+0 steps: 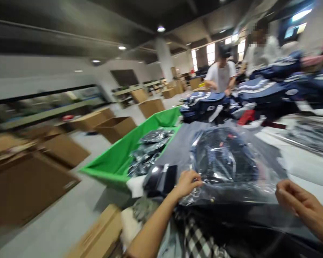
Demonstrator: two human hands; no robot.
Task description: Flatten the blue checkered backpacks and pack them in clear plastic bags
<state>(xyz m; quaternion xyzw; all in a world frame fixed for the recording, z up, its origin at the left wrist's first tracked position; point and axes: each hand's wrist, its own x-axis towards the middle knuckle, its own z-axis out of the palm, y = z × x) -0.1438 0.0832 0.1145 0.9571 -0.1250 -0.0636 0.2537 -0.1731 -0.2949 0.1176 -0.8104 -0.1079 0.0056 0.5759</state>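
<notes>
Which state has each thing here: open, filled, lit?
Clear plastic bag: filled, lying flat; seal unclear.
Green bin: open, partly filled.
Brown box beyond it: open-topped.
Blue bags: piled.
Ceiling light: lit.
Left hand: fingers bent, at plastic.
Right hand: fingers curled, beside plastic.

The bin (110,159) is bright green; the cloth (197,238), black-and-white checked.

Bench (172,145) w/ a clear plastic-wrapped dark pkg (220,157) up front, navy bags (204,104) piled toward the far end.
</notes>
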